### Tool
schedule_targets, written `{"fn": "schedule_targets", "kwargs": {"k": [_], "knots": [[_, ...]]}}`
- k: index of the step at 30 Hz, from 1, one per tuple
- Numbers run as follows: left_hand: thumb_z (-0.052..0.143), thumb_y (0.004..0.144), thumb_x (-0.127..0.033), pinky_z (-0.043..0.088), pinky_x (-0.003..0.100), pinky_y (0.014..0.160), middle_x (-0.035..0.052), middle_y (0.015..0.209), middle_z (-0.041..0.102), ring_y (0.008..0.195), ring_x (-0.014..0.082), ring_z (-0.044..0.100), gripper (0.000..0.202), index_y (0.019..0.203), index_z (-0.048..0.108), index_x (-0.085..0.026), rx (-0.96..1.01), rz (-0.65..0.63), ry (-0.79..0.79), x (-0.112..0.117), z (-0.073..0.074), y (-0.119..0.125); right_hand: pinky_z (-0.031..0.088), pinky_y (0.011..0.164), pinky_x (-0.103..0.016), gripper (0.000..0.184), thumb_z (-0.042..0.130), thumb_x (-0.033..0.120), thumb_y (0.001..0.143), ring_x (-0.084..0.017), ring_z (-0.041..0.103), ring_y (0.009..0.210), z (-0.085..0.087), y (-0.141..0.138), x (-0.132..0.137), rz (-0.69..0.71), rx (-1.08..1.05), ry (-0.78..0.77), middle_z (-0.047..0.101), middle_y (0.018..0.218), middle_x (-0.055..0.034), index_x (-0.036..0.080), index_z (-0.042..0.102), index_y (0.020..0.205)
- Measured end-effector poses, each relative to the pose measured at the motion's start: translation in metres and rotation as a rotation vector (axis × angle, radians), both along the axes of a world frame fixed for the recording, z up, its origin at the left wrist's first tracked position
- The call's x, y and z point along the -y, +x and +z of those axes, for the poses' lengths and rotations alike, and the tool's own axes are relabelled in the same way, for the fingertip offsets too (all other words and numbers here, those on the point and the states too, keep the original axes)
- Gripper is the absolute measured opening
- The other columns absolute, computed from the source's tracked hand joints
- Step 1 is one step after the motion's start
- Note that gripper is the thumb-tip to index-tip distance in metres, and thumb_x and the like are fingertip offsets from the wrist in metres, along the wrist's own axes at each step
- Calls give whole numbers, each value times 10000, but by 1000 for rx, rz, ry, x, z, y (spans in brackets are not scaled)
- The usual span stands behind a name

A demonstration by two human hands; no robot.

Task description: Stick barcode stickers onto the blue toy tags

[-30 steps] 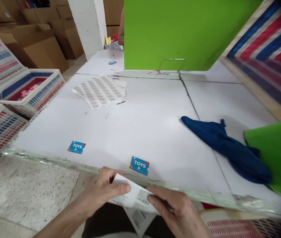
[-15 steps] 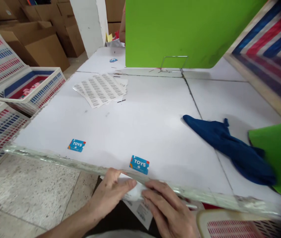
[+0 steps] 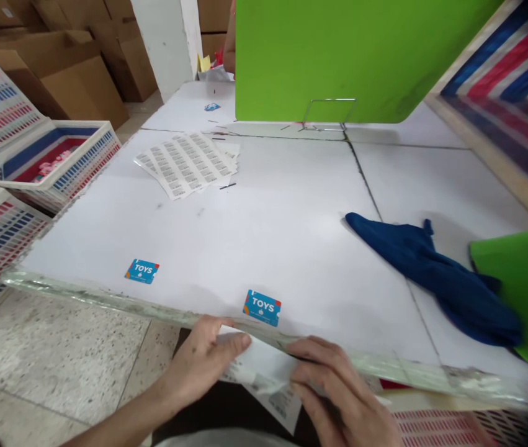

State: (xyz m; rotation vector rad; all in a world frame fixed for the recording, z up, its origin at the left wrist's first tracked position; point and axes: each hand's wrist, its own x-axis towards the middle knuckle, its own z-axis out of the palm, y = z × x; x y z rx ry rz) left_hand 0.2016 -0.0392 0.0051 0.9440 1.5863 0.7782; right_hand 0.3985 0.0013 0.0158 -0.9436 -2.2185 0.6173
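Note:
At the table's near edge my left hand pinches a white sheet of printed labels, thumb on top. My right hand grips the sheet's right end between thumb and fingers. The sheet is bent over, with its printed part hanging below the edge; its underside is hidden. Just beyond it lies a blue TOYS card, and a second TOYS card rests farther left. Neither card is touched by a hand.
Several label sheets lie fanned on the white table. A dark blue cloth is at right. Behind stands a green panel with a wire stand. Plastic baskets and cardboard boxes fill the left. Another person's arm shows behind.
My right hand has moved right and slightly down, away from my left, with the sheet's end. More of the sheet shows between the hands. The left hand has barely shifted.

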Motion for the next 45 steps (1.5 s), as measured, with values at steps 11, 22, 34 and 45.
{"fn": "schedule_targets", "kwargs": {"k": [11, 22, 34, 45], "knots": [[430, 830, -79, 418, 413, 944, 146, 1149, 566, 1150, 255, 439, 177, 743, 581, -115, -743, -498, 707, -4, -17, 10, 402, 792, -289, 163, 443, 287, 850, -178, 525, 948, -3, -16, -66, -51, 149, -426, 560, 966, -51, 208, 558, 766], [410, 861, -103, 457, 368, 920, 121, 1096, 600, 1080, 223, 504, 202, 747, 576, -123, -764, -427, 790, 19, -22, 7, 410, 761, -313, 158, 461, 138, 819, -166, 521, 835, -8, -37, -74, 91, 243, -451, 585, 856, -30, 198, 547, 701], [415, 849, -78, 429, 372, 956, 145, 1127, 566, 1094, 249, 467, 191, 764, 586, -81, -743, -528, 770, 10, -23, 7, 431, 750, -327, 169, 463, 125, 816, -179, 520, 847, -13, -38, -77, 116, 296, -424, 590, 840, -35, 198, 543, 686], [414, 844, -79, 437, 361, 947, 135, 1117, 577, 1093, 233, 476, 196, 761, 590, -100, -768, -521, 770, 9, -20, 7, 422, 747, -312, 166, 491, 90, 802, -170, 498, 845, -11, -40, -76, 100, 298, -445, 585, 829, -23, 191, 537, 679]]}}
